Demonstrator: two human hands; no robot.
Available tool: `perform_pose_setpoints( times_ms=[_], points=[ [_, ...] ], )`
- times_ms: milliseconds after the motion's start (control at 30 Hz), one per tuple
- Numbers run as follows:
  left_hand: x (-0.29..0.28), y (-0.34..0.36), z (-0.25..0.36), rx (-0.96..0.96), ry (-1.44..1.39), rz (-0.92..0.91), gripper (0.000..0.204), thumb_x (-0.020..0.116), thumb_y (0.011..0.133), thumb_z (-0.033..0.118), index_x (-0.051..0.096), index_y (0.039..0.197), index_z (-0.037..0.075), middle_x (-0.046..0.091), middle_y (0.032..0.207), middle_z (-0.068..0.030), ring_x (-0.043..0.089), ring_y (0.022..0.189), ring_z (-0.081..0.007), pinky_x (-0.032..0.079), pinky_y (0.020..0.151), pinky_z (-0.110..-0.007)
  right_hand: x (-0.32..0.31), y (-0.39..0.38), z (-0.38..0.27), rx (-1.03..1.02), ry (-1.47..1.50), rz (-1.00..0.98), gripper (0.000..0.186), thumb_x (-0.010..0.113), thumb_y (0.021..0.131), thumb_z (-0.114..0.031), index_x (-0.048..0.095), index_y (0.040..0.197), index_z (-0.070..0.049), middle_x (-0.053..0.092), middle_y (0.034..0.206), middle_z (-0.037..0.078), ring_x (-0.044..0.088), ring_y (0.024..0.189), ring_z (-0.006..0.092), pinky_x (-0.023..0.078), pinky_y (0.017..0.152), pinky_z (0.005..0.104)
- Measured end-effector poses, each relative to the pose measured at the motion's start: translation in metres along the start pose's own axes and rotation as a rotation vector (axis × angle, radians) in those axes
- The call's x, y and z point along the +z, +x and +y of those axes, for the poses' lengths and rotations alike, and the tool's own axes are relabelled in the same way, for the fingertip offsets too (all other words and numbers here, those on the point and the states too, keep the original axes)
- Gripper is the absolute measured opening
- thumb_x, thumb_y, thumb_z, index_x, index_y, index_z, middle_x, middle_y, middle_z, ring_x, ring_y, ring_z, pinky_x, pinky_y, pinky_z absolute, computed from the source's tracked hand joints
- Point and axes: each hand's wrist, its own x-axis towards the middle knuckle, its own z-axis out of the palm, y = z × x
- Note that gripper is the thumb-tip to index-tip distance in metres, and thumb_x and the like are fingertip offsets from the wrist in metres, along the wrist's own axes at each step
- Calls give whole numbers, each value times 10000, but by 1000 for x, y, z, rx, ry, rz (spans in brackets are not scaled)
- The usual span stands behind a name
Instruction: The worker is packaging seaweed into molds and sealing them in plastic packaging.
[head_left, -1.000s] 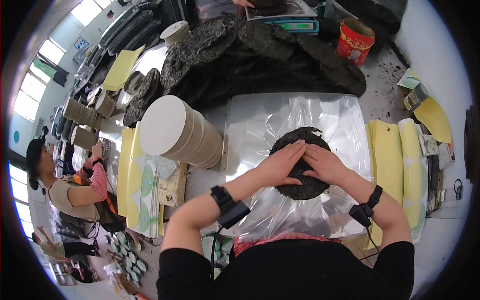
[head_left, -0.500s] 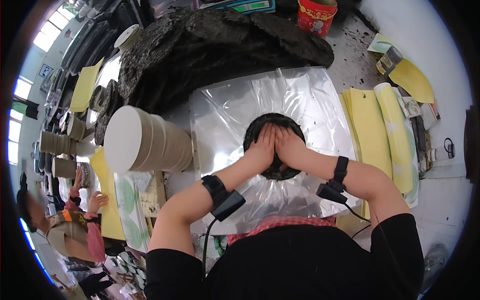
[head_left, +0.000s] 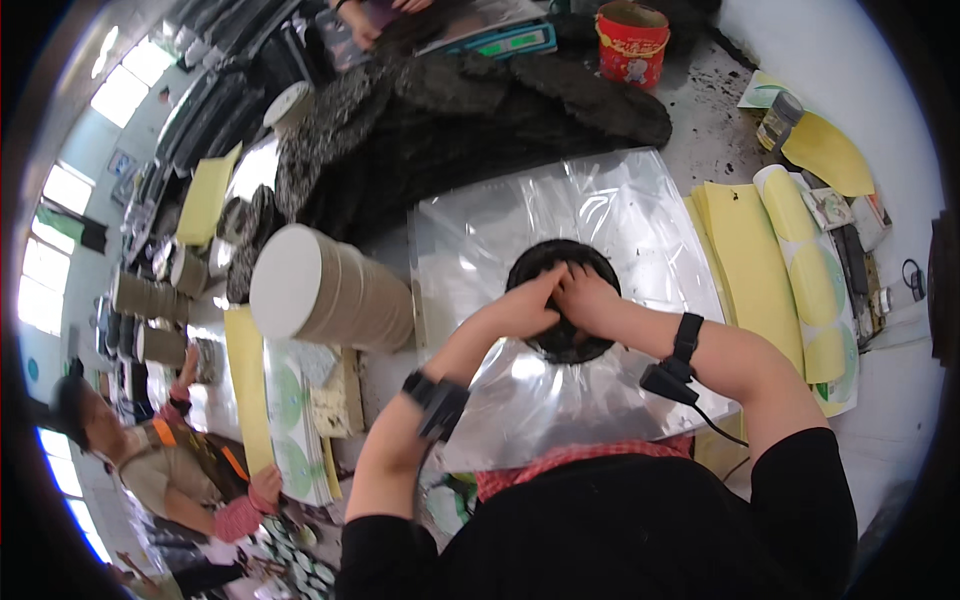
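A round black disc of dark, moist, doughy material (head_left: 575,345) lies on a clear plastic sheet (head_left: 470,240) in front of me. My left hand (head_left: 532,303) comes at it from the left, fingers bent and pressed together against the top of the mass. Beside it, my right hand (head_left: 588,300) has its fingers curled down into the same mass, touching the left fingertips. Both hands look closed on the material; the fingertips are partly hidden. Whether a ring or mould surrounds the disc I cannot tell.
Behind the sheet rises a large dark heap (head_left: 450,110). A stack of pale round discs (head_left: 350,290) stands left, yellow sheets (head_left: 750,270) lie right. A red bucket (head_left: 632,50), a scale (head_left: 510,42) and a jar (head_left: 778,122) sit farther back. A co-worker (head_left: 170,450) is at left.
My hands were laid flat side by side on the disc; now their fingers are bent into it. The view has shifted slightly. Another person's hands have appeared at the top, and the left co-worker's arm has lowered.
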Motion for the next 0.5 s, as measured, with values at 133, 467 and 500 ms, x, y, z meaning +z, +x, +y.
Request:
perform_pose_setpoints(
  times_ms=[133, 467, 500],
  points=[
    [-58, -28, 18, -117, 5, 976, 468, 677, 783, 113, 527, 1209, -8, 585, 1159, -180, 554, 1111, -293, 427, 944, -360, -7, -5, -7, 31, 24, -12, 1166, 883, 441, -341, 307, 1400, -12, 360, 1385, 251, 375, 1256, 403, 292, 1048, 513],
    [-42, -69, 20, -129, -280, 1352, 225, 629, 774, -23, 638, 991, 38, 517, 744, 18, 481, 617, -88, 394, 577, -239, -7, 1, -4, 13, -5, 3, 1207, 883, 407, -359, 299, 1405, -12, 354, 1386, 249, 381, 1252, 401, 306, 1045, 497],
    [-6, -106, -10, -186, -94, 1032, 249, 603, 799, 4, 605, 1045, 47, 560, 765, -20, 518, 678, -111, 418, 618, -245, -11, 4, -6, 8, 3, -9, 1207, 886, 420, -364, 291, 1408, -8, 345, 1390, 258, 372, 1260, 410, 302, 1042, 512]
  ],
)
